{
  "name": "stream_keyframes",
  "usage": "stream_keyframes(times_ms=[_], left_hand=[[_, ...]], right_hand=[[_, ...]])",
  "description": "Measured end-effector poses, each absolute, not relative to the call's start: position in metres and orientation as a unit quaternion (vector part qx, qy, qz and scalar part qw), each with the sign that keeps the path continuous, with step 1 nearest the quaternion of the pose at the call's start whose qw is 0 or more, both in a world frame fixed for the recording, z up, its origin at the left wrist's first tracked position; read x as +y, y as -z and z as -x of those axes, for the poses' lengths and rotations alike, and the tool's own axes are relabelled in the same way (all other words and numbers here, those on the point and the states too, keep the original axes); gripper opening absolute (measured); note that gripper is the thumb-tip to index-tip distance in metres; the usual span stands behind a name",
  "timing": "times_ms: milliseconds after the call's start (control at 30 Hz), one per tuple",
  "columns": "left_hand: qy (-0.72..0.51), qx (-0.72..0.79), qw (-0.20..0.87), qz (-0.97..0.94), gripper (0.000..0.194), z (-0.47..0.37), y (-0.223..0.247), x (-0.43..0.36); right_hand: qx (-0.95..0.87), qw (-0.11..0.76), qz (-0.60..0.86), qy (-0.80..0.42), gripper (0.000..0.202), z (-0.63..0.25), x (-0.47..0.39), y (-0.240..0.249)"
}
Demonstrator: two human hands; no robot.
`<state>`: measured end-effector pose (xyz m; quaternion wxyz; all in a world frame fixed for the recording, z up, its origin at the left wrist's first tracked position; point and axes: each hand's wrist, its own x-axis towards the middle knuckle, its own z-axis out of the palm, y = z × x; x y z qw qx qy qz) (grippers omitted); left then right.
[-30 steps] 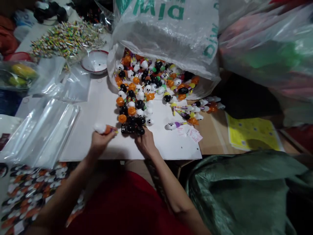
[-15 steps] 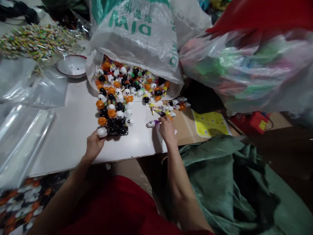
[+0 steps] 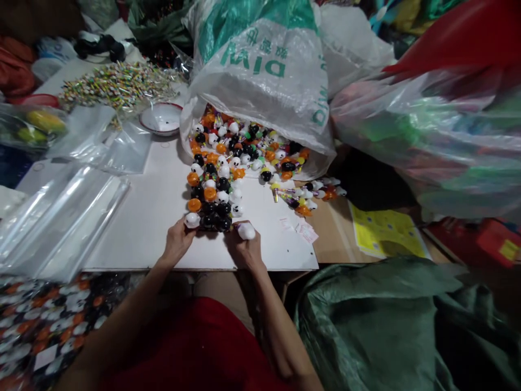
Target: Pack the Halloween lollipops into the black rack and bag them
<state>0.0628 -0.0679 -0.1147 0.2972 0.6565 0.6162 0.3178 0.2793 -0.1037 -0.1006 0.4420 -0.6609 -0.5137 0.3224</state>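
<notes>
My left hand [image 3: 178,240] is closed at the front left corner of a block of novelty toys with white, orange and black heads [image 3: 209,194]. Its fingertips rest by a white skull head [image 3: 192,220]; the exact grip is partly hidden. Under the block's front edge a dark holder barely shows. At the front right corner my right hand [image 3: 251,252] is closed round a toy with a white head [image 3: 246,231], whose stem is hidden in the fingers.
Behind the block a white woven sack [image 3: 260,92] spills more such toys. A loose pile of toys [image 3: 305,195] lies to the right, near paper slips [image 3: 306,231] and yellow sheets [image 3: 385,231]. Clear plastic bags [image 3: 69,212] and a bowl [image 3: 161,118] are at left.
My right hand has moved left from the loose pile to the block's front right corner, bringing a white-headed toy. My left hand stays at its corner. The camera view has shifted left.
</notes>
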Motion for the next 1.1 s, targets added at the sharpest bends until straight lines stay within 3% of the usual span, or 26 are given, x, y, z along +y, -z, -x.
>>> stream_keyframes(times_ms=[433, 567, 800, 867, 933, 1000, 1100], left_hand=[[-0.336, 0.610, 0.305, -0.650, 0.018, -0.059, 0.129, -0.073], [-0.318, 0.627, 0.307, -0.642, 0.015, -0.060, 0.124, -0.070], [-0.306, 0.583, 0.334, -0.675, 0.023, -0.015, 0.123, -0.111], [-0.332, 0.592, 0.274, -0.681, 0.027, 0.028, 0.111, -0.097], [-0.342, 0.670, 0.143, -0.644, 0.033, 0.078, 0.097, -0.072], [-0.286, 0.751, 0.049, -0.593, 0.039, 0.120, 0.087, -0.040], [-0.221, 0.804, 0.017, -0.552, 0.034, 0.150, 0.090, 0.003]], right_hand=[[-0.640, 0.360, 0.635, -0.238, 0.011, -0.286, -0.114, 0.120], [-0.653, 0.353, 0.641, -0.193, 0.016, -0.280, -0.096, 0.110], [-0.662, 0.362, 0.592, -0.284, 0.032, -0.279, -0.128, 0.122], [-0.653, 0.372, 0.590, -0.296, 0.037, -0.278, -0.136, 0.133], [-0.640, 0.368, 0.600, -0.308, 0.041, -0.275, -0.139, 0.139], [-0.627, 0.359, 0.614, -0.319, 0.044, -0.270, -0.137, 0.138], [-0.607, 0.366, 0.627, -0.323, 0.045, -0.264, -0.130, 0.132]])
